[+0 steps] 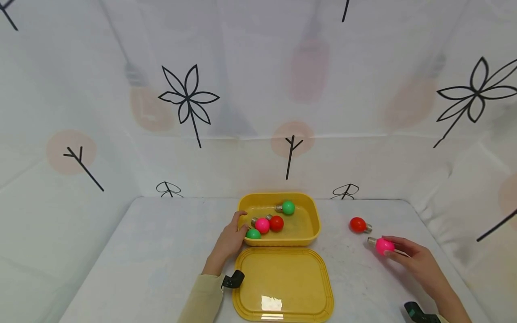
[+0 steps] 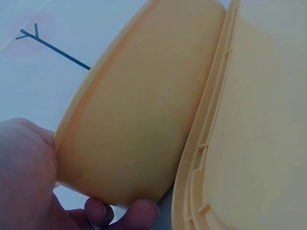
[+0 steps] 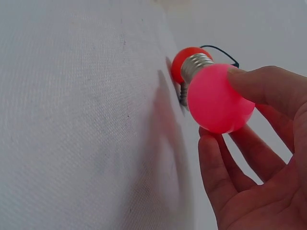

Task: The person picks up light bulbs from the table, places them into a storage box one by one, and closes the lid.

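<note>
My left hand grips the left edge of a yellow plastic container. In the left wrist view, fingertips curl against the container's outer wall. Inside the container lie a green light bulb at the back, and a pink bulb, a red bulb and a second green bulb near its front left. On the right, my right hand pinches another pink light bulb by its round part, metal base pointing away, held above the table. Just beyond it lies another red bulb.
A yellow lid lies flat on the table in front of the container, close to its near wall. Printed white cloth hangs behind the white table and along both sides. Each wrist wears a black device.
</note>
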### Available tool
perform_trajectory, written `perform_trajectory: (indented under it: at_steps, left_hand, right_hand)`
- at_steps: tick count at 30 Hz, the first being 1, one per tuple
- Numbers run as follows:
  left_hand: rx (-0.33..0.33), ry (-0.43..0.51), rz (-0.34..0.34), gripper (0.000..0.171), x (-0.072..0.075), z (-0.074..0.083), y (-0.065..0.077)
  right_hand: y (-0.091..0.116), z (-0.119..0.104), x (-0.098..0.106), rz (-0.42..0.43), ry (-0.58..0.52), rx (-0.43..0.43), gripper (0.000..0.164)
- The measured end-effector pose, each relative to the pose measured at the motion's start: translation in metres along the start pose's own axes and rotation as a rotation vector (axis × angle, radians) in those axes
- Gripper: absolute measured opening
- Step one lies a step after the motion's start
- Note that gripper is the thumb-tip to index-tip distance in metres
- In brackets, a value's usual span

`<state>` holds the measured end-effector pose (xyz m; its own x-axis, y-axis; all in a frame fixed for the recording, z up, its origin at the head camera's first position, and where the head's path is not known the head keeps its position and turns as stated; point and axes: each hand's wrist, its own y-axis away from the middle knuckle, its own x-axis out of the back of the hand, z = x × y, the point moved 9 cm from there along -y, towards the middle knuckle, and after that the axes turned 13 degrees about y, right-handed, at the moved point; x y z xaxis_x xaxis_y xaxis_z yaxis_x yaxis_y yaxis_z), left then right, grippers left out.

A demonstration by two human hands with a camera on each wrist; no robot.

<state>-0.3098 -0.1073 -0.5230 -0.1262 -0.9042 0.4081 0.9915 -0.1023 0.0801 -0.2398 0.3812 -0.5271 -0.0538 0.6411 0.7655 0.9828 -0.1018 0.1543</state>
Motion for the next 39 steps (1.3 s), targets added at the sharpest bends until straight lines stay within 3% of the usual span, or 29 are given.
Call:
perform_trajectory:
  at_steps: [13,39]
  left_hand:
    - [-0.002,-0.008,-0.004,0.04,0.001,0.001,0.0]
    - [0.002,-0.015,-0.001,0.04,0.0,0.004,0.001]
  right_hand:
    - [0.003,-0.005,0.001,0.016,0.003,0.02,0.069]
    - [0.01,-0.037,0.004,0.065,0.013,0.086,0.064]
